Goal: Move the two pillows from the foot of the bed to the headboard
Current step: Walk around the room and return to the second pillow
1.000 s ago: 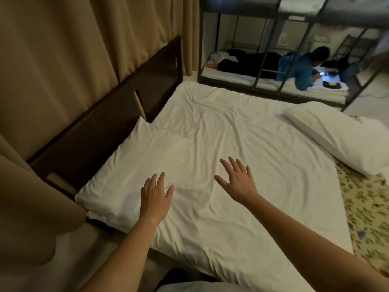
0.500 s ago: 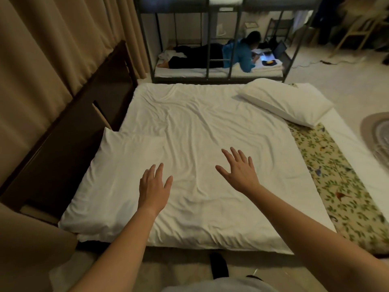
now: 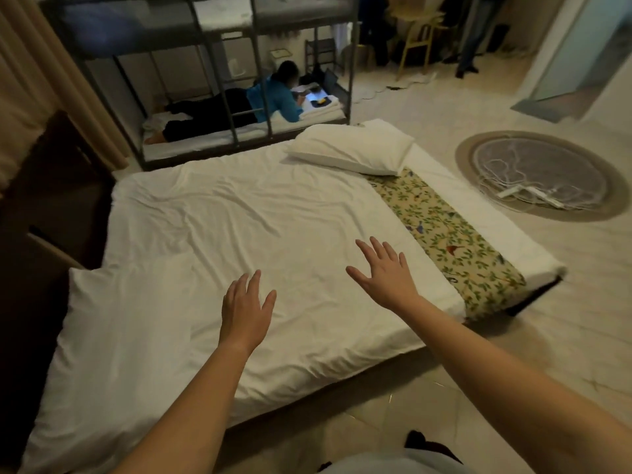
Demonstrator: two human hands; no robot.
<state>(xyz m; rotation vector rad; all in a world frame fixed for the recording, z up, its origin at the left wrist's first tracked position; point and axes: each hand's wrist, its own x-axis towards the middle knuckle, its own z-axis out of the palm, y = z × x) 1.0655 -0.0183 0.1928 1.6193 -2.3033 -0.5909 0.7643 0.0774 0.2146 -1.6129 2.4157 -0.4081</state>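
One white pillow [image 3: 126, 336] lies flat at the near left of the bed, against the dark wooden headboard [image 3: 51, 206]. The second white pillow [image 3: 352, 148] rests at the far corner near the foot, partly on the floral bed runner [image 3: 451, 241]. My left hand [image 3: 244, 311] hovers open over the sheet just right of the near pillow, touching nothing. My right hand [image 3: 384, 275] is also open, fingers spread, above the middle of the white mattress [image 3: 256, 213].
A metal bunk bed [image 3: 212, 97] with a person lying on its lower bunk stands beyond the far side. A round rug [image 3: 543, 176] with cables and a power strip lies on the floor to the right. Beige curtains [image 3: 30, 80] hang behind the headboard.
My view has swung right, away from the headboard toward the foot of the bed. Both hands stay open and have drifted right over the sheet, away from the near pillow.
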